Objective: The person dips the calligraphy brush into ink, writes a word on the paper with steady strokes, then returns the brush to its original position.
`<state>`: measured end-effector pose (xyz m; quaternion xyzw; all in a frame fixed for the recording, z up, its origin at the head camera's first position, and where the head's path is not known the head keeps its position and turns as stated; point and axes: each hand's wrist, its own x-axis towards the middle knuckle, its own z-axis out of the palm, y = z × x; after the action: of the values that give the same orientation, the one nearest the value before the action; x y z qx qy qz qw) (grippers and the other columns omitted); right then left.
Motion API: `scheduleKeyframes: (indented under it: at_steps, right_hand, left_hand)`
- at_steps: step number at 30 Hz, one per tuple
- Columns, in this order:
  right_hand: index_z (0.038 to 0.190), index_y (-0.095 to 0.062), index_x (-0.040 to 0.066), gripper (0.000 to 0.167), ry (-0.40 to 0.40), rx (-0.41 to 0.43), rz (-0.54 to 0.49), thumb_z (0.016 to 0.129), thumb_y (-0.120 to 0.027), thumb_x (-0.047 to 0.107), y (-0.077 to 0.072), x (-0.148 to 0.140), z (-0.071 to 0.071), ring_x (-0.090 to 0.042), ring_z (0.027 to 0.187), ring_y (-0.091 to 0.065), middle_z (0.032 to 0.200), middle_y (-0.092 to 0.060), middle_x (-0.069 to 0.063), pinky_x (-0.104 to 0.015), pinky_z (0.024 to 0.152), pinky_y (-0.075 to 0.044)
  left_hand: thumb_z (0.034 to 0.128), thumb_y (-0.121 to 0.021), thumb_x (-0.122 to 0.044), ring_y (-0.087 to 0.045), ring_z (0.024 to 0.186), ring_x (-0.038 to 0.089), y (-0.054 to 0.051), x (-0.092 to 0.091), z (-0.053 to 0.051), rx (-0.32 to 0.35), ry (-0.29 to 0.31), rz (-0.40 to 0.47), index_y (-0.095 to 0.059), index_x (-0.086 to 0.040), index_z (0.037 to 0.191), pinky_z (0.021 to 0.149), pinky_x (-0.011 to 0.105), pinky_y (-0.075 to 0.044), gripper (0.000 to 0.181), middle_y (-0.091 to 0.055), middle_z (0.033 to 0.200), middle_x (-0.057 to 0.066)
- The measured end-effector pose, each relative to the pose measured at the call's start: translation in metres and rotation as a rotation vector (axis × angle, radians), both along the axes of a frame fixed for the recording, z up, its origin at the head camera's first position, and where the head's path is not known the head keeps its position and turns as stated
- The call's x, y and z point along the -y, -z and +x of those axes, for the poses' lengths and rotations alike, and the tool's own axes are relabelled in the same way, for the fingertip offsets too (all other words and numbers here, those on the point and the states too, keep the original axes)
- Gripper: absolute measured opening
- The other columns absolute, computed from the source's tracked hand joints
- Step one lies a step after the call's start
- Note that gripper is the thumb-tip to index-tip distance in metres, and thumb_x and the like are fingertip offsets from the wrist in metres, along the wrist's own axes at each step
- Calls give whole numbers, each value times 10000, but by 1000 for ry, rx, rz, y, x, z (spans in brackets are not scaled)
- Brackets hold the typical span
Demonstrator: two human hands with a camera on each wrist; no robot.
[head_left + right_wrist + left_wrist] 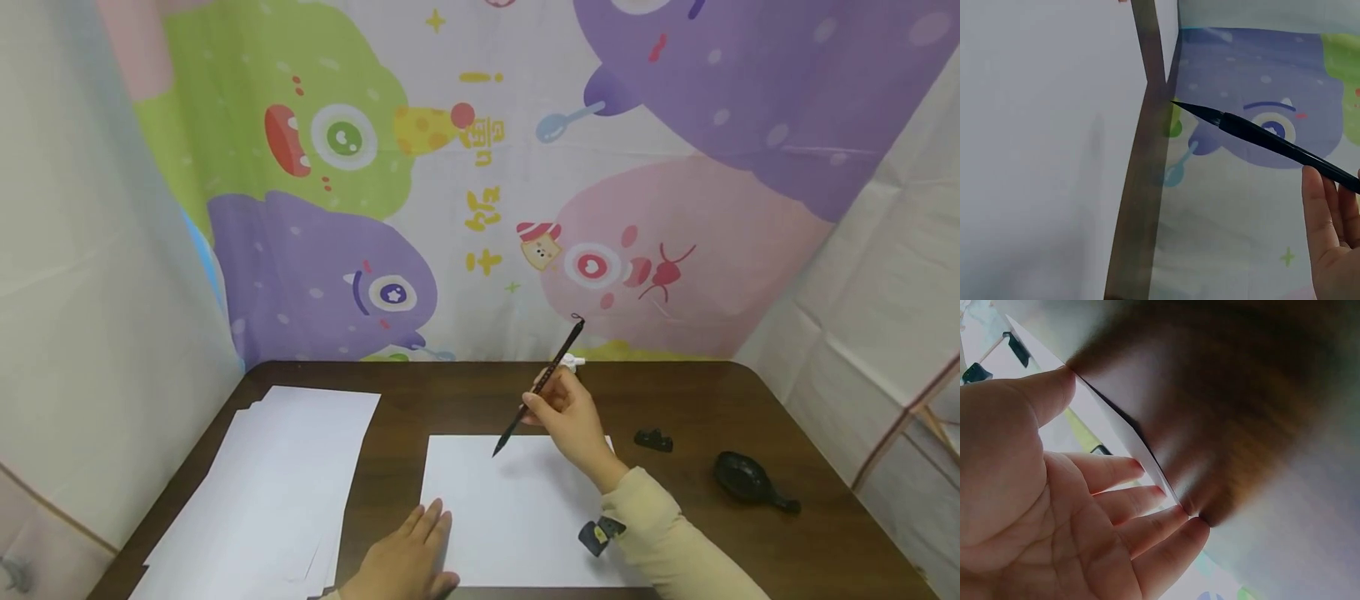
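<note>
A sheet of white paper [517, 517] lies on the dark table in front of me. My right hand [566, 408] pinches a dark writing brush [551, 367] between thumb and fingers, its shaft slanting up to the right. The pointed brush tip [1197, 111] hovers just off the paper in the right wrist view. At the sheet's lower left edge rests my left hand [401, 554]. Its fingers [1166, 528] are nearly straight, and the fingertips and thumb touch the paper's edge in the left wrist view. No mark shows on the sheet.
A stack of white paper [262, 483] covers the table's left side. To the right lie a small black brush rest [654, 439] and a black dish with a handle [750, 479]. A small white object [573, 362] stands behind the right hand. A cartoon curtain [480, 183] hangs beyond the table.
</note>
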<state>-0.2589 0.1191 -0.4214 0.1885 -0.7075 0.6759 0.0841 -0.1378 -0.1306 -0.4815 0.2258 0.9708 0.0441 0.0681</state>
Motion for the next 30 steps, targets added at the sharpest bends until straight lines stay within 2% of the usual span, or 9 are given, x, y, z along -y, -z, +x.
scheduleKeyframes:
  at_steps: [7,17,21,26,30]
  right_hand:
    - [1051,-528,-17,211,37,-4,44,900,-672,19,6,12,2,-108,747,-669,902,-611,-124,-343,708,-619]
    - [1035,-526,-36,207,22,5,15,892,-671,-4,10,24,5,-107,758,-668,942,-600,-237,-353,720,-619]
    - [1020,-522,-33,193,13,-27,20,889,-664,-27,14,29,4,-102,752,-664,933,-598,-256,-373,709,-619]
    - [1021,-523,-16,197,-3,-74,28,895,-672,7,19,33,4,-122,784,-666,930,-595,-234,-456,730,-605]
    - [1014,-534,-11,189,0,-104,32,890,-676,4,22,36,5,-107,798,-646,924,-589,-191,-412,720,-614]
  left_hand:
    - [865,-633,-536,-462,1357,394,-1,-1,1,11,-7,7,-490,-6,1409,1013,488,-496,773,-444,1509,178]
    - [862,-633,-544,-456,1360,397,-2,0,0,32,-11,22,-487,-15,1412,994,498,-504,777,-442,1510,178]
    - [861,-632,-548,-455,1360,399,-2,0,0,32,-13,22,-489,-17,1412,989,500,-506,778,-443,1510,177]
    - [856,-636,-552,-464,1352,399,-3,0,1,20,-17,27,-499,-16,1405,968,498,-520,779,-451,1504,176]
    - [853,-636,-556,-462,1357,393,-4,-1,2,23,-22,25,-500,-22,1407,964,494,-524,782,-450,1507,170]
